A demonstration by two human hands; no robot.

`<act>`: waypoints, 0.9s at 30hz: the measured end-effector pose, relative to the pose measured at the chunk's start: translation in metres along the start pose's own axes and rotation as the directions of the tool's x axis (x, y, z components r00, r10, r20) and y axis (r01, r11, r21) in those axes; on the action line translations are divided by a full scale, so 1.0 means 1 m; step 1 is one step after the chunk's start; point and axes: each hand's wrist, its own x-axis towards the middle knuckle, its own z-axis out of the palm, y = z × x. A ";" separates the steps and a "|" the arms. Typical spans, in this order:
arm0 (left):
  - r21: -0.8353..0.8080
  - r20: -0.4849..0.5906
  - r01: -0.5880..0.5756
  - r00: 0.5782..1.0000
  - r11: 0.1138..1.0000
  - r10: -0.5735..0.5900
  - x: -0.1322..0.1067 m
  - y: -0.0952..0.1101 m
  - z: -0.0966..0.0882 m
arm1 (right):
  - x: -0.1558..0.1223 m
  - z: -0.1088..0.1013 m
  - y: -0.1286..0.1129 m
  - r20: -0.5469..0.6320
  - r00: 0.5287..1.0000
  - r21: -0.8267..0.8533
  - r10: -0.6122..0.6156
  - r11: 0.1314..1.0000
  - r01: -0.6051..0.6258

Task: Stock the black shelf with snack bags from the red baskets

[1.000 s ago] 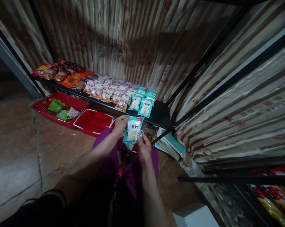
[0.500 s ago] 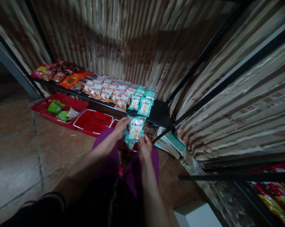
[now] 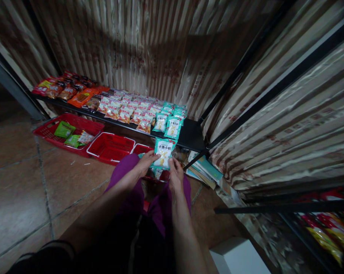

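Observation:
Between both hands is a teal and white snack bag (image 3: 164, 152), held upright in front of the low shelf. My left hand (image 3: 146, 161) pinches its left edge, thumb on the front. On the lower right edge, my right hand (image 3: 176, 171) grips it with the thumb in front. Below the bag, a red basket (image 3: 163, 178) between my knees holds more teal bags, partly hidden by my hands. Matching teal bags (image 3: 172, 127) stand in a group on the black shelf (image 3: 192, 135) just beyond, beside rows of white and orange snack bags (image 3: 126, 113).
Red and orange packets (image 3: 67, 92) fill the shelf's left end. On the floor are a red basket (image 3: 40, 131) with green packets and another red basket (image 3: 111, 146). Books (image 3: 207, 167) lie by the shelf leg. A white box (image 3: 240, 257) sits lower right, near a black bar (image 3: 274, 209).
My left hand has slid from the bag's upper left edge down to its lower left side. The bag has risen slightly and faces me more squarely.

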 end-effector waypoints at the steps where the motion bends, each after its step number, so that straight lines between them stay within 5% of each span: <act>1: 0.012 -0.002 0.006 1.000 1.000 -0.005 0.000 0.001 -0.001 | 0.002 0.000 -0.002 0.002 1.000 0.009 -0.010 1.000 0.010; 10: 0.116 0.087 0.043 0.995 0.992 -0.054 -0.001 -0.003 -0.005 | 0.009 -0.002 -0.013 0.016 1.000 0.069 0.014 0.998 -0.015; 27: 0.083 0.195 0.083 0.976 0.993 -0.098 -0.006 -0.009 -0.015 | 0.027 0.007 -0.028 -0.172 0.985 0.086 -0.023 0.996 0.039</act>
